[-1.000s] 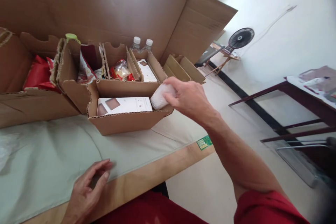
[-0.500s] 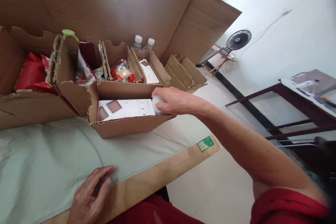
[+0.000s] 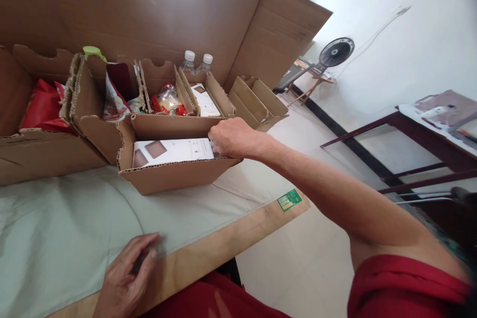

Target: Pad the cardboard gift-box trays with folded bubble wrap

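Note:
My right hand (image 3: 231, 137) reaches down into the right end of a narrow open cardboard box (image 3: 175, 179), its fingers curled closed around a whitish, partly see-through thing (image 3: 216, 148). Most of that thing is hidden by the fingers and the box wall. Beside it in the same box lies a white carton (image 3: 175, 151) with brown squares printed on it. My left hand (image 3: 128, 273) rests at the table's front edge, loosely curved, with the thumb apart from the fingers and nothing visible between them.
Behind stand more cardboard bins (image 3: 95, 124) with a red packet (image 3: 42, 107), snack bags (image 3: 169, 99) and another white carton (image 3: 204, 101). Two white-capped bottles (image 3: 189, 59) show behind them. A tall cardboard panel (image 3: 149, 10) backs the cloth-covered table (image 3: 74, 223). A fan (image 3: 336, 52) stands farther off.
My right hand's fingers have closed further over the whitish thing, so less of it shows. My left hand stays in place. The whole view has shifted slightly.

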Tool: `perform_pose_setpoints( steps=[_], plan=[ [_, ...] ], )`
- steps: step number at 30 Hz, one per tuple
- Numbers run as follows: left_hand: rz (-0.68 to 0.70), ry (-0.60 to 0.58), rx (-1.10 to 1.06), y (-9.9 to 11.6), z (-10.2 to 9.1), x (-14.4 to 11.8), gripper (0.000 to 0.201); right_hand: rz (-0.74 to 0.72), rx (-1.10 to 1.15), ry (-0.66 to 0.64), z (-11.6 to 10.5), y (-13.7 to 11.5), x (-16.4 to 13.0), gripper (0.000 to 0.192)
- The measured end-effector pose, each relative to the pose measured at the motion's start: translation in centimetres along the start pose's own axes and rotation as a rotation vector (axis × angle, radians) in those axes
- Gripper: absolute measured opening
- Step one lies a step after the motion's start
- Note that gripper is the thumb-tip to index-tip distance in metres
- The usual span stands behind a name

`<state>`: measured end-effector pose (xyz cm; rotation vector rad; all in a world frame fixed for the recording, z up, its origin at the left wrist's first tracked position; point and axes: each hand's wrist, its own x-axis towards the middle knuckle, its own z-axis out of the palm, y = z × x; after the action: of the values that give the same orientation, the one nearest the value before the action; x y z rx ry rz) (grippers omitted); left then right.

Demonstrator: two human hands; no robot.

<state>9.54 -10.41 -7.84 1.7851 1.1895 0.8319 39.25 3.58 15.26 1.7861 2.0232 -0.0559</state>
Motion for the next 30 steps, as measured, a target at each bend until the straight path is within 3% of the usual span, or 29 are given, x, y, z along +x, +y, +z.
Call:
perform_pose_setpoints(
  steps=[3,6,9,11,15,19,22,26,30],
  plan=[
    [-0.049,0.050,-0.014,2.0,-1.0,0.6,0.028,0.008,-0.002,0.055,-0.8,1.0,-1.5,0.021],
    [-0.077,0.122,0.051,3.8,-2.9,2.5,0.040,0.125,0.146,0.328,-0.6,2.7,-5.4,0.025],
    [-0.075,0.212,0.088,4.7,-4.6,5.4,0.060,0.220,0.435,0.565,2.9,4.1,-9.4,0.025],
    [-0.036,0.225,0.022,4.7,-5.0,7.6,0.075,0.182,0.663,0.586,6.7,3.9,-10.6,0.031],
    [0.030,0.131,-0.186,4.5,-4.0,11.5,0.082,0.082,0.992,0.561,13.7,0.8,-8.1,0.069],
    [0.025,0.081,-0.301,5.0,-2.3,13.2,0.074,0.060,1.169,0.655,16.3,-2.4,-4.6,0.066],
    [-0.001,0.144,-0.303,5.4,-1.6,13.2,0.072,0.092,1.116,0.753,16.2,-3.0,-5.1,0.073],
    [-0.006,0.139,-0.305,5.3,-1.5,12.7,0.072,0.099,0.682,0.901,13.5,-1.9,-8.5,0.085],
    [-0.011,0.134,-0.322,5.1,-1.7,12.4,0.072,-0.106,0.416,0.715,8.7,0.2,-8.9,0.083]
  ],
)
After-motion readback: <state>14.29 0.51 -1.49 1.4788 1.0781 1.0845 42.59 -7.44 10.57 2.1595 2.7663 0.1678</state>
